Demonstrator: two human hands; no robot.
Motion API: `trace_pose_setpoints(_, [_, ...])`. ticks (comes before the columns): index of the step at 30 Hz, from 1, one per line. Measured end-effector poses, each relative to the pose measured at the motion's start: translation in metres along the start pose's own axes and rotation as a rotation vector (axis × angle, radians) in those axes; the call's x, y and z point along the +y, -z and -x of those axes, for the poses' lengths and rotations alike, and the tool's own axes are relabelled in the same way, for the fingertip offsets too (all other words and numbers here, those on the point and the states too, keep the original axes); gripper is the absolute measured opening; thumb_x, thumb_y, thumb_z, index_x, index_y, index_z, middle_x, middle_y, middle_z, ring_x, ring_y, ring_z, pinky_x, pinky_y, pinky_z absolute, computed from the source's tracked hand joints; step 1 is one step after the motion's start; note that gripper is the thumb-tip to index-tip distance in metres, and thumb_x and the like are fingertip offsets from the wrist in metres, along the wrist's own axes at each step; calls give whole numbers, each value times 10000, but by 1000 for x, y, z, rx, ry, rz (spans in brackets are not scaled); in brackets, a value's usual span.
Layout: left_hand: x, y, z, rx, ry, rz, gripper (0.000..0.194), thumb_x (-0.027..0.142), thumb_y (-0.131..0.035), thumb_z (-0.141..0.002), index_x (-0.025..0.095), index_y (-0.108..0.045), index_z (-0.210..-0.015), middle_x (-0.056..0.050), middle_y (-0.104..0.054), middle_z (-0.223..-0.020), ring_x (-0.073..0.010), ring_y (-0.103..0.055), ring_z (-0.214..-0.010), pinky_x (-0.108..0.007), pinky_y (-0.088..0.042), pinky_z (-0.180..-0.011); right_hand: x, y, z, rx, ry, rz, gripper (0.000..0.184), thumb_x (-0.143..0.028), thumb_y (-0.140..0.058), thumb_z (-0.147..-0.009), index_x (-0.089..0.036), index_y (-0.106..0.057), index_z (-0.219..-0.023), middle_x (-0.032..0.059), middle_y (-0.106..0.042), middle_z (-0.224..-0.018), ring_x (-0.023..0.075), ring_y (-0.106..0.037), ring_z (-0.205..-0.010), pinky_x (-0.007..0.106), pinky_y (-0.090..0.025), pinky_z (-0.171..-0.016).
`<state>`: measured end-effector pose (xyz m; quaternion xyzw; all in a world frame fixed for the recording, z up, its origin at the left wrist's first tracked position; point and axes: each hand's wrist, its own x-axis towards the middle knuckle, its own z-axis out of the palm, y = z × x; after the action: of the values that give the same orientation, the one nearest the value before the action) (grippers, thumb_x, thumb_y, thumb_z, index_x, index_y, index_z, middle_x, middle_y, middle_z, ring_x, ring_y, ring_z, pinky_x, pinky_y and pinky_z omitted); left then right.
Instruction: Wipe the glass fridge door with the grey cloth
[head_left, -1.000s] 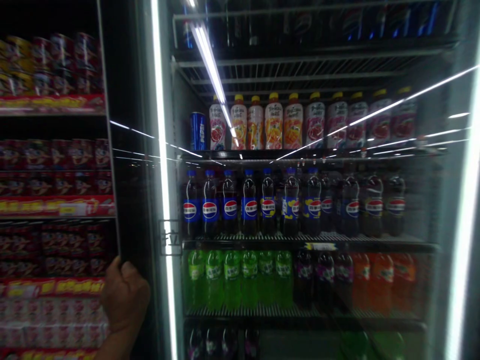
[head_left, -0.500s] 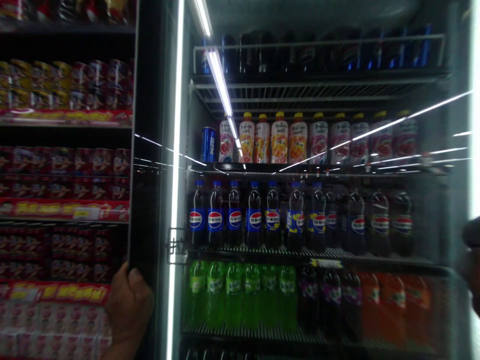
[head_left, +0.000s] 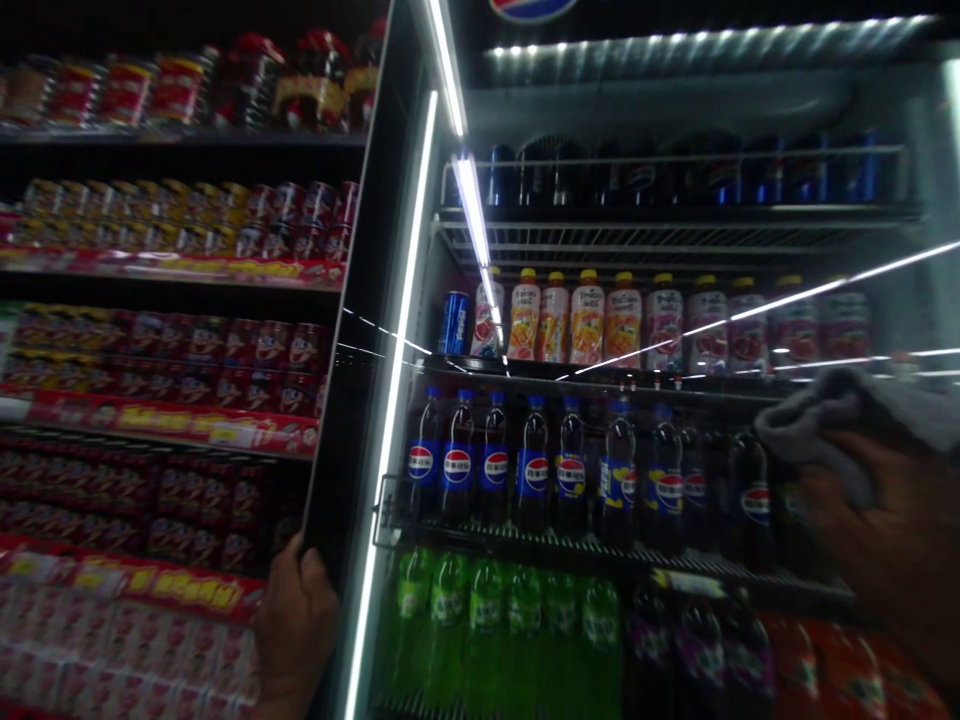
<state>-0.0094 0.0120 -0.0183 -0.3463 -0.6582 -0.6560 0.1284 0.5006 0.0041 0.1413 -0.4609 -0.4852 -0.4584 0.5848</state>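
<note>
Cloth: a grey, soft fabric cloth [head_left: 919, 405], crumpled, held bunched at three o'clock; contact with the glass cannot be told.
Door: a clear glass cooler door [head_left: 645, 351], crossed by white reflections.
Edge: a tall black panel [head_left: 366, 300], leaning towards one o'clock, gripped at eight o'clock.

Second cooler shelf [head_left: 634, 374] from top — one blue can [head_left: 454, 323], a row of yellow-capped bottles [head_left: 587, 320]. Third shelf [head_left: 562, 549] — blue-labelled dark bottles [head_left: 533, 468]. Fourth shelf [head_left: 420, 708]: green bottles [head_left: 487, 605], purple-labelled bottles [head_left: 701, 650], orange bottles [head_left: 796, 655].
</note>
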Motion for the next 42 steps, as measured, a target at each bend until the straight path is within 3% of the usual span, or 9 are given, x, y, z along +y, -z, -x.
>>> trace_pose_setpoints(8, [0,-1,1,-41,17,92,670,444,-245,-869,-22,-491,-1283,-302,-584,-1280,-384,-555,-1231,-542,-444,-1060,-88,-23,-29,82,452,-147,340,-390,-402,-975,-162,-633,-1077,105,-633,-976,293,-560,-957,462,-397,-941])
trace_pose_setpoints(12, [1,-2,1,-68,33,113,678,445,-241,-856,-28,-486,-1276,-308,-590,-1268,-385,-562,-1231,-537,-456,-1056,-142,-30,-46,50,636,-251,250,-293,-459,-951,-175,-630,-1090,96,-600,-979,294,-538,-982,458,-368,-927])
trace_pose_setpoints(17, [2,-2,2,-44,22,132,624,458,-233,-867,35,-513,-1230,-289,-615,-1253,-368,-601,-1188,-543,-497,-1008,-211,-37,-61,-155,774,-409,227,-220,-533,-914,-211,-645,-1111,81,-585,-1047,274,-507,-1062,462,-315,-1003])
trace_pose_setpoints(28, [-5,-8,1,-116,38,159,673,489,-189,-870,42,-478,-1283,-240,-585,-1324,-337,-581,-1215,-513,-480,-1034,-337,-59,-73,-239,1038,-463,229,-285,-614,-887,-236,-640,-1109,38,-603,-1159,242,-481,-1180,452,-270,-1043])
trace_pose_setpoints(32, [-3,-7,2,-96,62,155,730,499,-178,-838,-4,-505,-1254,-266,-607,-1279,-371,-586,-1198,-548,-467,-1038,-357,-70,-96,-189,1055,-443,240,-281,-576,-913,-227,-640,-1138,55,-596,-1218,244,-466,-1226,466,-267,-1057])
trace_pose_setpoints(35, [-9,-9,2,-83,35,169,700,502,-206,-856,19,-496,-1272,-249,-612,-1282,-360,-595,-1187,-538,-483,-1023,-355,-76,-125,-122,988,-413,271,-292,-561,-922,-223,-642,-1171,59,-593,-1250,250,-479,-1216,460,-284,-1053])
trace_pose_setpoints(42, [-28,-19,-4,-40,-6,115,590,474,-267,-895,79,-516,-1256,-230,-623,-1276,-331,-615,-1169,-513,-521,-978,-306,-78,-201,-5,694,-292,335,-334,-563,-925,-217,-635,-1231,85,-593,-1264,274,-499,-1215,445,-313,-1051])
